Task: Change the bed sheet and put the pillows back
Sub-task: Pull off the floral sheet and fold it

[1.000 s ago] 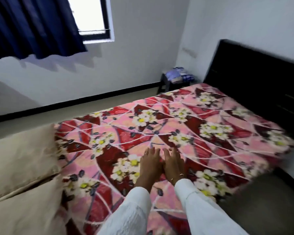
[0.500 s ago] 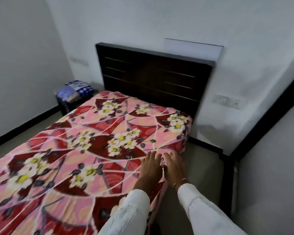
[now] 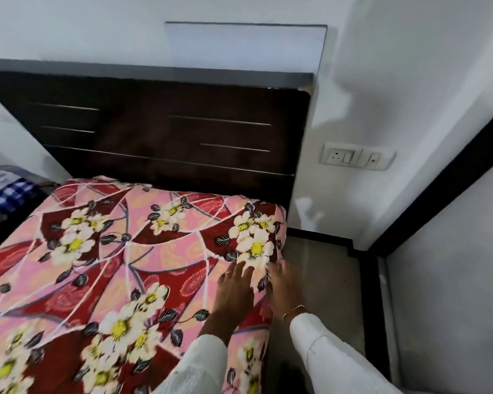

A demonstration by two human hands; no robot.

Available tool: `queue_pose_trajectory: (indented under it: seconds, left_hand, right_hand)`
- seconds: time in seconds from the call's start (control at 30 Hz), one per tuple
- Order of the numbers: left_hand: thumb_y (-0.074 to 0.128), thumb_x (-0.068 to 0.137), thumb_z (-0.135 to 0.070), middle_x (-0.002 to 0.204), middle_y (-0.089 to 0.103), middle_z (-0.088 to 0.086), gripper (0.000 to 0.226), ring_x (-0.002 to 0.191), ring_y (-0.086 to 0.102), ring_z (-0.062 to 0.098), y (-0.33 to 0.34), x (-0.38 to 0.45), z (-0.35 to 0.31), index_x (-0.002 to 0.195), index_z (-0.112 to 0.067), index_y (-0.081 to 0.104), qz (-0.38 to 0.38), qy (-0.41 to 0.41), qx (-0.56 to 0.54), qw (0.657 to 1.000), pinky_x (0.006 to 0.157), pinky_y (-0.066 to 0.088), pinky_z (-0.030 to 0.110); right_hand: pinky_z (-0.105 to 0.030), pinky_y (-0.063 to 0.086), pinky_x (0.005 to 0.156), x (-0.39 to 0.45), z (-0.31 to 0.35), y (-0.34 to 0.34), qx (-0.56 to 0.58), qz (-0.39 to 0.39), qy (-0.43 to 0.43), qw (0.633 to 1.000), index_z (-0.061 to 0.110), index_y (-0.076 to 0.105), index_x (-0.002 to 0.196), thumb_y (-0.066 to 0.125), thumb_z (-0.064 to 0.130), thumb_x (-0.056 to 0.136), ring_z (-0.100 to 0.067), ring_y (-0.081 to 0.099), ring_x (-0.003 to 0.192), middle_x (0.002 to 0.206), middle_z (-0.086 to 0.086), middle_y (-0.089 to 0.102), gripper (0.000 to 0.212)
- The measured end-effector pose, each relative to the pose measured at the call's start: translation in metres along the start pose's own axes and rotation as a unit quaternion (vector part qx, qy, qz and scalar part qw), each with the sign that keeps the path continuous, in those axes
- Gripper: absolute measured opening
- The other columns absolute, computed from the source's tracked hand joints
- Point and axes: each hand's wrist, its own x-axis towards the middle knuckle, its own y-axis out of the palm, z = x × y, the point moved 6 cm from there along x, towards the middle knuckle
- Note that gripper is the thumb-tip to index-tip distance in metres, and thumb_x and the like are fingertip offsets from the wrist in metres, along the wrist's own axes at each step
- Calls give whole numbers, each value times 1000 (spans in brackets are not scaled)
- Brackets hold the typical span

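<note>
Sheet point(image 3: 143, 251): soft, light, creases easily; take hold at the corner edge.
Left hand point(image 3: 235, 288): flat, fingers straight, pressing the sheet.
Right hand point(image 3: 282, 285): flat at the bed's edge, holding nothing.

1. A single head-worn camera looks forward and steeply down from beside the bed's right edge, toward the headboard point(image 3: 160, 132) at the far end.
2. It sits close: the sleeves enter at the bottom, with the bed sheet point(image 3: 120, 251) filling the left.
</note>
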Motion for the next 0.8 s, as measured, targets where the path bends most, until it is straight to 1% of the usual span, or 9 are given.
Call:
queue_pose_trajectory:
  seconds: [0.13,0.23,0.3,0.43,0.5,0.57,0.63,0.73,0.8]
  left_hand:
    - [37,99,-24,157,12,3,51,145,6,24,11,77,17,147,-20,20,11,-1,54,999,117,12,40]
    - [32,101,-24,157,9,4,50,145,2,25,24,144,33,148,-20,18,12,-13,60,998,116,10,41]
    - [33,101,-22,158,6,6,51,145,-1,26,30,184,41,149,-18,15,18,-3,84,996,117,7,42]
    - [37,100,-27,157,-7,10,62,144,-9,28,45,249,53,150,-16,3,37,21,124,991,117,-1,44]
    - [38,99,-25,156,-11,13,64,144,-10,32,54,271,63,150,-16,1,48,30,143,988,115,-1,49]
    - [33,97,-25,155,8,18,53,142,12,39,54,287,71,148,-14,20,14,66,140,988,111,16,57]
    - [27,94,-37,146,36,19,51,131,38,40,56,296,83,137,-14,41,-9,100,145,984,98,35,64]
    - [9,97,-50,145,40,13,60,132,38,38,66,306,100,136,-18,41,-4,124,171,978,98,33,67]
    - [8,98,-48,147,36,12,57,135,33,37,68,311,101,140,-19,32,-23,130,152,980,101,28,67]
  right_hand:
    - [-43,43,100,78,-23,34,-44,16,-34,998,9,48,133,56,15,88,-36,43,126,137,-18,44,46]
    - [-42,58,71,144,-38,61,-68,43,-46,996,11,67,107,83,16,58,-35,65,96,109,-17,64,52]
    - [-42,58,64,178,-42,75,-76,58,-55,994,13,69,104,86,17,49,-35,67,90,105,-17,65,58]
    - [-46,57,72,241,-40,85,-90,31,-82,992,15,64,114,79,22,61,-37,62,105,119,-19,60,56]
    - [-53,50,81,264,-41,93,-107,16,-84,991,15,63,118,62,31,74,-40,56,114,124,-20,58,47]
    - [-58,42,91,279,-48,103,-121,8,-78,990,16,61,122,42,41,80,-42,51,121,130,-20,55,53]
    - [-61,35,96,284,-54,109,-111,-9,-84,990,18,57,127,37,47,82,-41,45,126,135,-19,50,57]
    - [-57,31,103,283,-57,112,-103,-48,-94,989,19,53,131,38,46,85,-39,41,130,139,-18,47,55]
    - [-53,29,107,282,-55,111,-100,-83,-102,986,17,51,132,38,38,88,-36,41,131,139,-16,47,51]
